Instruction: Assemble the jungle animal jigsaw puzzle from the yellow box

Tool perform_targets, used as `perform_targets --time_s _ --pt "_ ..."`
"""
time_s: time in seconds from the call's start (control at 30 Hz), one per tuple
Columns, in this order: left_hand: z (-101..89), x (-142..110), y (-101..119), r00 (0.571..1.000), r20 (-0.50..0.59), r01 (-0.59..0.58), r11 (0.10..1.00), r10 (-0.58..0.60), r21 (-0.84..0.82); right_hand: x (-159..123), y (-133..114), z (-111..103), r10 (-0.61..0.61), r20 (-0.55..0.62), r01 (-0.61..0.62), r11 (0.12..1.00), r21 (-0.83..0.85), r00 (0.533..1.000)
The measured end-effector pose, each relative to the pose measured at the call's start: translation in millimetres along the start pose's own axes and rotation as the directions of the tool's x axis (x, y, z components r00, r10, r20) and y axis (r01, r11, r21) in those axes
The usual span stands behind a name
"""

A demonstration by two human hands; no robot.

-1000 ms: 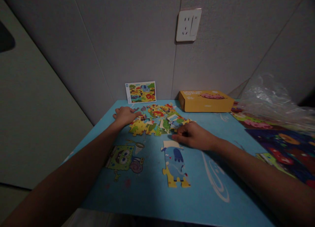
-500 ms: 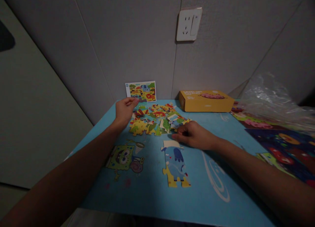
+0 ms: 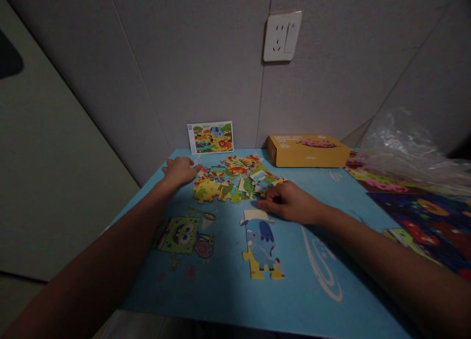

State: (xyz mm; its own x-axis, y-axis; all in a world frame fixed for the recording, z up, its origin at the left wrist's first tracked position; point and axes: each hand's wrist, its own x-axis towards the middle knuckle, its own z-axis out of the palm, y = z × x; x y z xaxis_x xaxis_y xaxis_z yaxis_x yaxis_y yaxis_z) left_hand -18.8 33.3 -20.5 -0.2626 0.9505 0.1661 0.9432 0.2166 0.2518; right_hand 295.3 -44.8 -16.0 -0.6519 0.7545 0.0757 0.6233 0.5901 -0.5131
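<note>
My left hand (image 3: 180,169) is at the left edge of a pile of jigsaw pieces (image 3: 235,174), its fingers apart and nothing visible in them. At the pile's near right side rests my right hand (image 3: 289,201) with curled fingers. Whether it pinches a piece is hidden. Just below that hand, joined pieces showing a blue elephant (image 3: 262,241) on yellow ground lie flat on the blue table (image 3: 221,295). A blank, pale area tops the elephant. Some pieces in the pile overlap, and a few show pale backs.
Against the wall leans a picture card (image 3: 211,138) of animals. A yellow box (image 3: 311,151) sits at the back. To the right are a clear plastic bag (image 3: 405,147) and dark printed sheets (image 3: 423,216). A cartoon print (image 3: 184,236) marks the tabletop.
My left hand has come down and left from in front of the card, its fingers spreading. Blurred pieces at the pile's left now lie still. My right hand stays put.
</note>
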Motion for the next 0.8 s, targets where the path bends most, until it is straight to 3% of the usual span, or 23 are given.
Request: perform_targets --time_s 0.1,0.3,0.37,0.47,0.57,0.67,0.73,0.8 --pt "2.1 -0.6 -2.1 0.994 0.105 -0.019 0.993 0.006 0.118 0.1 -1.2 -0.7 0.006 0.005 -0.006 1.000 -0.004 1.000" --pt "1.6 -2.4 1.6 0.994 0.109 -0.016 0.997 0.008 0.081 0.5 -2.2 -0.3 0.010 0.003 -0.010 1.000 0.011 1.000" --pt "2.5 0.9 -0.9 0.998 0.065 -0.017 1.000 0.018 -0.016 0.8 -2.1 -0.2 0.012 -0.002 -0.012 1.000 0.016 1.000" --pt "3.5 5.9 -4.3 0.994 -0.107 -0.032 0.968 0.005 -0.249 0.5 -1.6 0.1 0.016 -0.004 -0.016 1.000 0.016 1.000" --pt "1.4 6.5 -1.3 0.963 -0.269 -0.125 0.849 -0.021 -0.513 -0.6 0.0 1.3 0.012 -0.004 -0.012 1.000 0.013 1.000" --pt "-1.1 -0.3 9.5 0.953 -0.302 -0.237 0.672 0.020 -0.702 -1.0 -1.1 0.4 -0.014 -0.015 0.014 1.000 0.004 1.000" --pt "0.2 -7.8 18.3 0.950 -0.299 -0.296 0.571 0.092 -0.766 -0.7 -7.8 -3.8 -0.067 -0.092 0.063 0.997 -0.045 0.994" --pt "4.5 -15.8 25.5 0.942 -0.295 -0.334 0.507 0.159 -0.795 -2.9 -21.4 -9.4 -0.203 -0.231 0.172 0.974 -0.147 0.952"
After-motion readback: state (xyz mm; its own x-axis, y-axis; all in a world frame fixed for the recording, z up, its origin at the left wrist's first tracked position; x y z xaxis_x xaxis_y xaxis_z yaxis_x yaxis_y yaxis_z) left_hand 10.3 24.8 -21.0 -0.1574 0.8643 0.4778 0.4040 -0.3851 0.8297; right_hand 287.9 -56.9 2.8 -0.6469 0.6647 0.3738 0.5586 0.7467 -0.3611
